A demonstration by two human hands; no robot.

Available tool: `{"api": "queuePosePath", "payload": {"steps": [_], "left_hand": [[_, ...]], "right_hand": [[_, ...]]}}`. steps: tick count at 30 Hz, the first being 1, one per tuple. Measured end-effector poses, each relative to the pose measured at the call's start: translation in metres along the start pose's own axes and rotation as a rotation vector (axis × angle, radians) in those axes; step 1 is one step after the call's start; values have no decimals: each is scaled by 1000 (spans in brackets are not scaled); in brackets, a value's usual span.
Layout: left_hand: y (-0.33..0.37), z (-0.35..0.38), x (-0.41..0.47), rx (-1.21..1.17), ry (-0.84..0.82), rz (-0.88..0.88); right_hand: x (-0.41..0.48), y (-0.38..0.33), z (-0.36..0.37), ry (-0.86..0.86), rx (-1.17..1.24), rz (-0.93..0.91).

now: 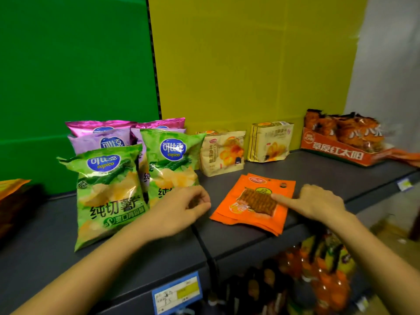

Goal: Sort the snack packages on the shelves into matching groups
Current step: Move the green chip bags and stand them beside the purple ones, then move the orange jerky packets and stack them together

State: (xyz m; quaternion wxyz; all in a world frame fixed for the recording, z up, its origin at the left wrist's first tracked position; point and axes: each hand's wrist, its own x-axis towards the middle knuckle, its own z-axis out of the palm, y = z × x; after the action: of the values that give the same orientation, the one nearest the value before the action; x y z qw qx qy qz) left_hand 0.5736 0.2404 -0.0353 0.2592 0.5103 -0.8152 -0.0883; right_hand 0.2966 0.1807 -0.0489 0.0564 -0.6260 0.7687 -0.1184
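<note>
On the grey shelf (318, 169), at lower centre of the frame, the flat orange foil snack pouches (252, 205) lay in a small stack, their long axis running away from me, tilted slightly right. My right hand (318, 203) was nearer, touching their right edge, forefinger stretched onto the top pouch, the other fingers curled and gripping nothing. My left hand (181, 208), loosely curled and empty, sat just left of them against the green glossy crisp bags (109, 189).
</note>
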Motion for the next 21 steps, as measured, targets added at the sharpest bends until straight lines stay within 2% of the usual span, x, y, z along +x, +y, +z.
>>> {"api": "queuePosePath", "payload": {"steps": [3, 9, 14, 17, 21], "left_hand": [[3, 18, 27, 62, -14, -83], [11, 44, 60, 240, -107, -237], [25, 65, 82, 339, -101, -402], [33, 79, 95, 380, -86, -542], [38, 83, 108, 219, -91, -633]], "right_hand": [[9, 6, 6, -39, -4, -16], [34, 20, 11, -49, 247, -128], [61, 50, -6, 102, 403, -217], [76, 78, -19, 167, 594, -221], [91, 115, -30, 242, 765, -260]]}}
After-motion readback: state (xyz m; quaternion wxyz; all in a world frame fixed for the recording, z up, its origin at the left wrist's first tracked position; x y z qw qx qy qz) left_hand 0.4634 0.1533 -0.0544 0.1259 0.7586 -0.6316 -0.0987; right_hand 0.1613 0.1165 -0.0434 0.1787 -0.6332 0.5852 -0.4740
